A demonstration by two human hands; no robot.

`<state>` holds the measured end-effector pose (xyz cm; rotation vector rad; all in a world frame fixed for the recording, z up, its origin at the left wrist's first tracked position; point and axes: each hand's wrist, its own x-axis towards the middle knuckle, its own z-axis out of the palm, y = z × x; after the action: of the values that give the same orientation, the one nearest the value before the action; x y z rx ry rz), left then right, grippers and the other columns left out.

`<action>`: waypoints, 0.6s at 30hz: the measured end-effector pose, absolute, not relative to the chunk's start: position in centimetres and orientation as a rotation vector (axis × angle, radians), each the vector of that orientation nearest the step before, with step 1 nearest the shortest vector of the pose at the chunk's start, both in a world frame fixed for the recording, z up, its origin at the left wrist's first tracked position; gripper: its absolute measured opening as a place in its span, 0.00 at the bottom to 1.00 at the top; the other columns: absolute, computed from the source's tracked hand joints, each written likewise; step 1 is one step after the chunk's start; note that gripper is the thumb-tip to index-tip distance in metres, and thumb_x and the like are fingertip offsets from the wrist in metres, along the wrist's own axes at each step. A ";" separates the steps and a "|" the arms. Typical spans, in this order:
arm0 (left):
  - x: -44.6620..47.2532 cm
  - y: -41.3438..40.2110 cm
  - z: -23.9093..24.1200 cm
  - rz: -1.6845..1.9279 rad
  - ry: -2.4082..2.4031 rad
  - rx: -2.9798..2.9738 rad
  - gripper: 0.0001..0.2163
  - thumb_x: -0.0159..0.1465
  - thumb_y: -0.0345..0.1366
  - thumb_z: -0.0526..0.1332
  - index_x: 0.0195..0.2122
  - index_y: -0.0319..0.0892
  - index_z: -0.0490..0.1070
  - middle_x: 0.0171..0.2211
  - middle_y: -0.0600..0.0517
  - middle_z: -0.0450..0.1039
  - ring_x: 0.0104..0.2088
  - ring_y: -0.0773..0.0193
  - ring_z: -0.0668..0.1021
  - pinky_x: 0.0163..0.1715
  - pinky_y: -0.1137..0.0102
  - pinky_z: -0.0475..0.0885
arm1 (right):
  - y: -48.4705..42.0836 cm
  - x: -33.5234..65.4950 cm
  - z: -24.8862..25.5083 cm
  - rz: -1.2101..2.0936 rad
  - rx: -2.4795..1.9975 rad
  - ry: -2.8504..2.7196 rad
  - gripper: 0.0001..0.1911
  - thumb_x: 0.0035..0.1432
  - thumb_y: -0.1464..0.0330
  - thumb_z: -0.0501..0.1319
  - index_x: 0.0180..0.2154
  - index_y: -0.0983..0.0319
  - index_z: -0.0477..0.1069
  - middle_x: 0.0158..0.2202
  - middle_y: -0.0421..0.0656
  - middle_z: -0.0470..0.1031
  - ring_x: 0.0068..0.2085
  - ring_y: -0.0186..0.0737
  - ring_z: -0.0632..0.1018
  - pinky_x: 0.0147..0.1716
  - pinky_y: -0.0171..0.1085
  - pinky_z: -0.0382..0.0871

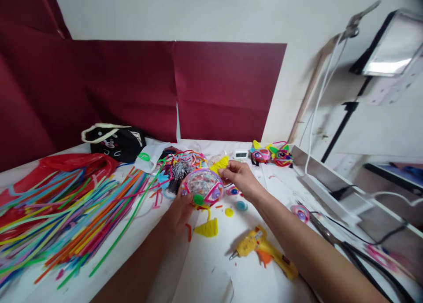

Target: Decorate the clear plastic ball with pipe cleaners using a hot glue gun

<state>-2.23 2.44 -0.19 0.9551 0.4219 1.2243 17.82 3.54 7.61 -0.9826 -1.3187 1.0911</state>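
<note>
Here, decorated piece (pixel 202 184) in left hand (pixel 181 209), yellow triangle (pixel 219 165) in right hand (pixel 243 179), display (pixel 241 155) illegible.

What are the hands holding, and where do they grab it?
The left hand holds the round decorated craft by its lower left edge; the right hand pinches a yellow piece near its lower right edge.

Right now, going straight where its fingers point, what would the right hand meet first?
Probably the round clear piece in the left hand, just past the yellow piece the right hand pinches; one view leaves depth, and whether they already touch, unclear.
</note>
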 end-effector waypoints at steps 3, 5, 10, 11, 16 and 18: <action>-2.5 2.7 -0.3 1.195 0.479 0.958 0.34 0.54 0.39 0.72 0.61 0.47 0.65 0.44 0.50 0.82 0.55 0.49 0.77 0.57 0.57 0.71 | 3.8 18.2 6.9 1.110 -0.993 -1.312 0.17 0.40 0.61 0.70 0.20 0.60 0.62 0.18 0.33 0.66 0.22 0.32 0.70 0.25 0.35 0.69; -2.4 2.7 -0.2 1.186 0.508 0.952 0.36 0.52 0.37 0.73 0.62 0.49 0.64 0.42 0.52 0.82 0.53 0.51 0.78 0.56 0.60 0.73 | 3.8 18.5 6.6 1.115 -1.003 -1.305 0.16 0.40 0.62 0.70 0.20 0.60 0.62 0.18 0.33 0.66 0.22 0.32 0.70 0.24 0.34 0.69; -1.7 2.8 -0.2 1.185 0.565 1.002 0.41 0.49 0.35 0.74 0.63 0.47 0.59 0.52 0.50 0.77 0.53 0.51 0.77 0.53 0.62 0.74 | 3.5 19.6 5.8 1.118 -1.025 -1.269 0.15 0.42 0.63 0.69 0.20 0.60 0.63 0.20 0.34 0.69 0.23 0.32 0.71 0.25 0.33 0.68; -1.5 2.8 -0.3 1.188 0.570 0.994 0.41 0.49 0.35 0.74 0.63 0.47 0.59 0.52 0.50 0.77 0.54 0.51 0.77 0.53 0.62 0.74 | 3.4 19.9 5.7 1.119 -1.028 -1.263 0.15 0.42 0.64 0.69 0.21 0.60 0.63 0.20 0.34 0.70 0.24 0.32 0.71 0.26 0.33 0.69; -0.2 3.2 -0.7 1.169 0.601 1.031 0.40 0.49 0.36 0.73 0.62 0.47 0.58 0.53 0.46 0.76 0.54 0.50 0.77 0.54 0.59 0.73 | 2.9 21.3 5.4 1.103 -1.046 -1.240 0.12 0.45 0.65 0.68 0.23 0.60 0.66 0.22 0.35 0.72 0.25 0.33 0.72 0.26 0.34 0.70; 0.4 3.4 -0.6 1.141 0.625 1.053 0.42 0.49 0.36 0.73 0.64 0.47 0.55 0.53 0.46 0.75 0.54 0.50 0.77 0.55 0.59 0.73 | 3.0 21.9 5.1 1.089 -1.061 -1.229 0.12 0.46 0.66 0.68 0.23 0.60 0.65 0.22 0.35 0.72 0.25 0.33 0.72 0.26 0.34 0.70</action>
<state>0.36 3.37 -0.57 1.0530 0.6248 1.1409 21.91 3.03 5.13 -1.0611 -1.2288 1.0887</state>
